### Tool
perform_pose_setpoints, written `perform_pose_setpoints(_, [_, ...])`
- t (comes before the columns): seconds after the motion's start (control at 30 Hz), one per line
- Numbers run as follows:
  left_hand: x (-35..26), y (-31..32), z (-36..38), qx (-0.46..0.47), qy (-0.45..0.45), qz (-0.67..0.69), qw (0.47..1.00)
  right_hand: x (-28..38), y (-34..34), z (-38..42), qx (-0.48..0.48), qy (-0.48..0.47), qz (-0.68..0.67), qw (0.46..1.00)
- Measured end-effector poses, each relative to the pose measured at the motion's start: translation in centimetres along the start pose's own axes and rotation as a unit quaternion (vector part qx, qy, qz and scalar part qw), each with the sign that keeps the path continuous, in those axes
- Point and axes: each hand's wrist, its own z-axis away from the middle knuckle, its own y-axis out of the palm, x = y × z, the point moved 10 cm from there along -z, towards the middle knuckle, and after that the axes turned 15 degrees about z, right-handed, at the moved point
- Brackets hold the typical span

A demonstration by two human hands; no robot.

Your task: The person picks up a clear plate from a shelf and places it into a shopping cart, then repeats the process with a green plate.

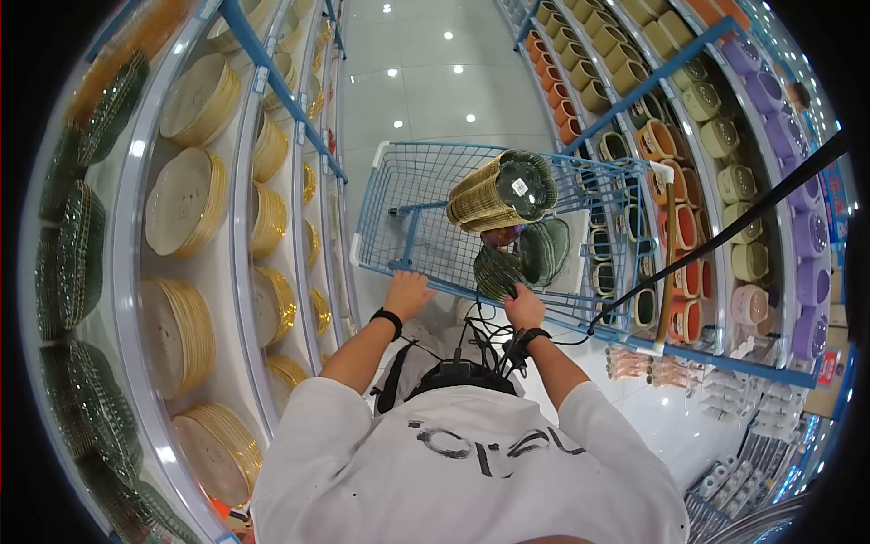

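Note:
A blue wire shopping cart (435, 148) stands in front of me in the aisle. My left hand (410, 295) lies over its near rim with the fingers curled on the bar. At the same rim, my right hand (524, 308) is closed at the lower edge of a dark green ribbed dish (497, 272); its grip is partly hidden. Another green ribbed dish (546, 251) lies beside it on a white flat piece (576, 238). Beyond them is a tilted stack of gold-edged dishes (489, 198), with a white label on the dark green end.
Shelves on the left hold cream plates (186, 201) and green dishes (83, 245). Orange pots (684, 227) and purple pots (811, 234) line the right shelves. A black strap (725, 227) crosses the right side. Tiled floor (417, 91) stretches ahead.

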Motion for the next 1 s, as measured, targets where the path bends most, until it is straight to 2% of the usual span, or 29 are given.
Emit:
perform_pose_setpoints(0.1, [-1.3, 1.4, 1.1, 0.007, -0.002, -0.011, 1.0, -1.0, -0.1, -0.3, 0.036, -0.017, 0.021, 0.999])
perform_pose_setpoints(0.17, [-1.5, 1.9, 1.2, 0.02, -0.002, -0.023, 1.0, -1.5, -0.4, -0.6, 0.021, -0.025, 0.015, 0.999])
perform_pose_setpoints(0.23, [-1.9, 2.2, 1.6, 0.014, -0.011, 0.051, 0.999, -2.0, -0.3, -0.4, 0.013, -0.047, 0.015, 0.999])
perform_pose_setpoints(0.37, [-2.9, 2.1, 1.0, 0.024, -0.006, 0.088, 0.996, -2.5, -0.4, -0.3, 0.027, -0.059, 0.011, 0.998])
perform_pose_setpoints(0.43, [-3.3, 0.8, -1.2, 0.083, -0.09, 0.073, 0.99, -2.5, -0.2, -0.5, 0.03, -0.071, 0.011, 0.997])
perform_pose_setpoints(0.5, [-6.2, -2.5, -5.1, 0.058, -0.05, 0.05, 0.996, -2.5, 0.0, -0.4, 0.02, -0.091, 0.012, 0.996])
perform_pose_setpoints(0.57, [-9.3, -5.6, -9.3, -0.043, 0.028, 0.084, 0.995, -2.4, -0.6, -0.2, 0.013, -0.094, 0.002, 0.996])
perform_pose_setpoints(0.63, [-13.6, -8.6, -13.2, -0.105, 0.089, 0.06, 0.989, -2.1, -1.2, -0.2, 0.008, -0.098, 0.003, 0.995])
perform_pose_setpoints(0.77, [-16.4, -7.9, -20.2, -0.109, 0.139, -0.012, 0.984, -2.4, -0.3, -0.7, -0.032, -0.128, -0.028, 0.991])
perform_pose_setpoints(0.83, [-17.0, -5.0, -22.5, -0.045, 0.178, -0.089, 0.979, -2.8, 0.7, -1.5, -0.01, -0.13, -0.055, 0.99])
perform_pose_setpoints(0.87, [-16.6, -4.2, -23.2, -0.046, 0.171, -0.089, 0.98, -2.8, 0.7, -1.6, 0.005, -0.13, -0.057, 0.99])
perform_pose_setpoints(0.93, [-14.4, -0.9, -24.5, 0.08, 0.116, -0.158, 0.977, -2.7, -0.4, -1.7, 0.008, -0.138, -0.061, 0.989])
perform_pose_setpoints(1.0, [-14.5, -1.2, -24.8, 0.067, 0.122, -0.172, 0.975, -2.8, -0.7, -1.9, 0.008, -0.145, -0.075, 0.987])
